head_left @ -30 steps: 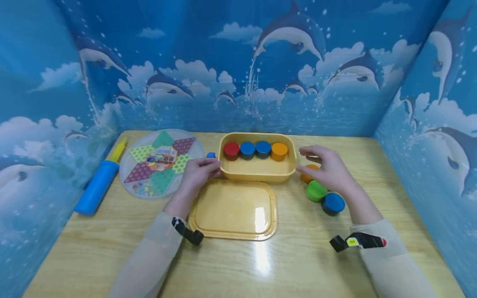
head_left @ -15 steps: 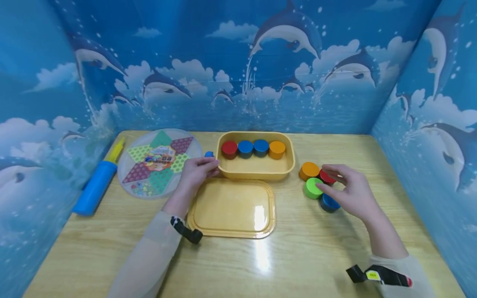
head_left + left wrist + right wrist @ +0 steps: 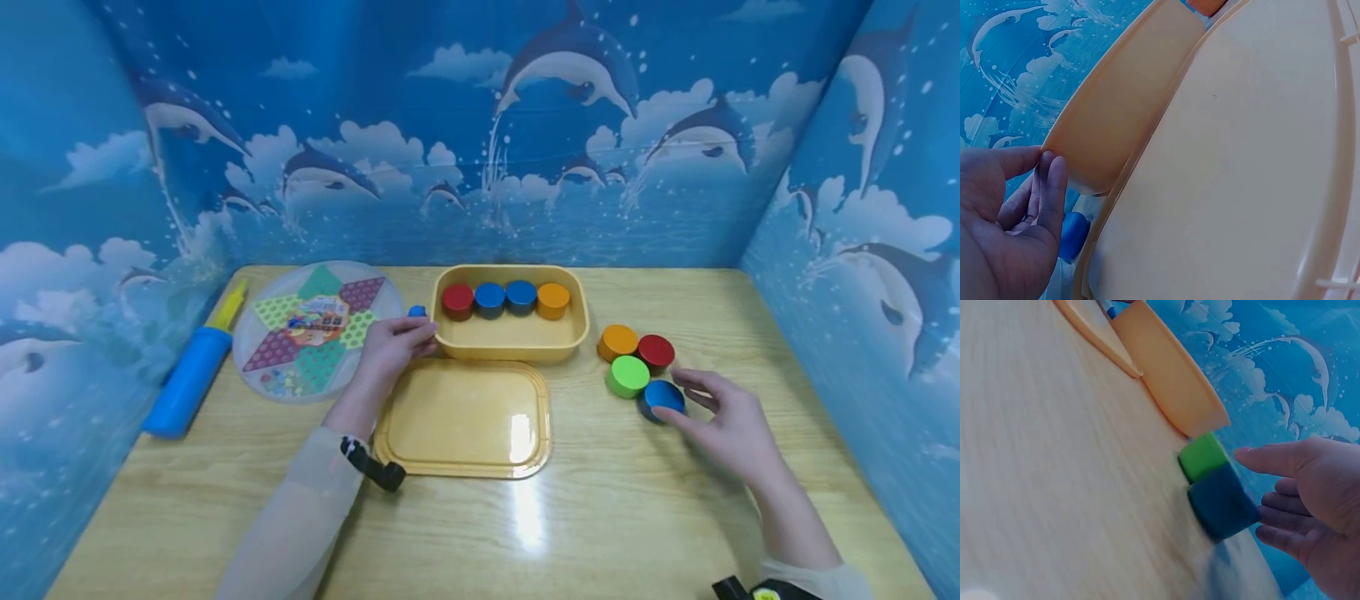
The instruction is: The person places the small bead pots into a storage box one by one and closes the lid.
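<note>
My left hand [image 3: 395,350] pinches the left front corner of a yellow plastic box [image 3: 510,351] between thumb and fingers. Inside the box, along its back wall, stand a red round block [image 3: 458,302], two blue ones and an orange block [image 3: 553,300]. My right hand [image 3: 731,427] is spread beside a blue round block [image 3: 663,400], thumb and fingers apart; the right wrist view shows a blue block [image 3: 1222,503] not gripped. A green block [image 3: 628,376], an orange block [image 3: 618,342] and a red block [image 3: 656,353] sit close by it on the table.
A yellow lid [image 3: 463,421] lies flat in front of the box. Left of them rests a round Chinese checkers board [image 3: 318,332], then a blue pump [image 3: 187,383] with a yellow end. Behind my left hand is a small blue object [image 3: 417,311]. Dolphin-print curtains enclose the table.
My right hand has moved away from the box, rightward and toward me, to the blue block, uncovering the red and orange blocks. My left hand stays at the box corner.
</note>
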{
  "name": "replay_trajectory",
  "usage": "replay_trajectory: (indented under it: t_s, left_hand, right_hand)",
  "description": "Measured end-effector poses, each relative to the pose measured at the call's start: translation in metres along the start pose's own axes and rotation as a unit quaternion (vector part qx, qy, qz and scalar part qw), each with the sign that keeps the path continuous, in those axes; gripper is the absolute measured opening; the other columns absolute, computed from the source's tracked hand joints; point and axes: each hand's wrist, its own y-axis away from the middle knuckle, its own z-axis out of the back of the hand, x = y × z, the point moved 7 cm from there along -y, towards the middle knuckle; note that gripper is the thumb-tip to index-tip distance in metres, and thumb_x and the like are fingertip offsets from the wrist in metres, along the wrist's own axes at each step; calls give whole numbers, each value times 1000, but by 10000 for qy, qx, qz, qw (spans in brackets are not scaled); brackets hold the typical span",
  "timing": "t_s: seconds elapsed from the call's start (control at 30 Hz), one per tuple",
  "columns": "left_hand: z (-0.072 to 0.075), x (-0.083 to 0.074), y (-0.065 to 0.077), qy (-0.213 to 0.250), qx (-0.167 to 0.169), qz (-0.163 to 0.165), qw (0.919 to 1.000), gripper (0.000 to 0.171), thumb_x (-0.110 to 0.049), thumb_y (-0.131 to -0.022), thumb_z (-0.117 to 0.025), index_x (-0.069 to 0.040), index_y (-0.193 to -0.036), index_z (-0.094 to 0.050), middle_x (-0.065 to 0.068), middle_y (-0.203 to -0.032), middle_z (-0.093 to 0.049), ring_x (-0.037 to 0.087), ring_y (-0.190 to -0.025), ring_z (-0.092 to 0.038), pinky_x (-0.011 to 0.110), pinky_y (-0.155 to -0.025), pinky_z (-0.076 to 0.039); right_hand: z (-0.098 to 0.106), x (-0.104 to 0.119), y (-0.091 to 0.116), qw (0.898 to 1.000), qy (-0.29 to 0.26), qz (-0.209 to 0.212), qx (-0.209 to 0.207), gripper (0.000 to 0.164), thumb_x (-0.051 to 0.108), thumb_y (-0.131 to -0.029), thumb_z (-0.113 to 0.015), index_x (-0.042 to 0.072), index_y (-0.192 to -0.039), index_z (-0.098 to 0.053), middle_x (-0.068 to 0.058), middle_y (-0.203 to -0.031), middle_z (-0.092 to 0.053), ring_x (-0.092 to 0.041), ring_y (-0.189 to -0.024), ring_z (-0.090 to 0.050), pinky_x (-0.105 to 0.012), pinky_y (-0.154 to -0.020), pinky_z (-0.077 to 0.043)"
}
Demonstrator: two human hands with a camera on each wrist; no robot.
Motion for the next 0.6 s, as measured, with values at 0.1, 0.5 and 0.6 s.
replay_trajectory:
  t_s: [0.1,0.5,0.6]
  left_hand:
    - [1,0,0,1,-14,-9,10000,32,-11,-99,-78,2,-128,-72,20,-122,-68,20,-93,-76,29,-83,-66]
    - [1,3,-3,115,53,-52,9999,32,-9,-99,-78,4,-127,-72,21,-121,-69,20,-91,-77,29,-83,-66]
    - [0,2,-1,129,41,-79,9999,30,-9,-99,-78,3,-126,-72,21,-119,-69,20,-90,-77,29,-82,-66]
  right_hand:
    - [-4,-8,2,9999,-21,-123,37,62,18,-86,-92,-6,-137,-64,-26,-133,-66,-44,-120,-66,-16,-94,-55]
    - [-18,-20,1,9987,354,-295,199,73,18,-84,-94,-7,-142,-59,-29,-136,-63,-46,-122,-62,-52,-95,-56]
    - [-15,-19,2,9989,323,-284,180,72,20,-84,-95,-7,-141,-61,-29,-135,-63,-46,-121,-63,-48,-94,-58]
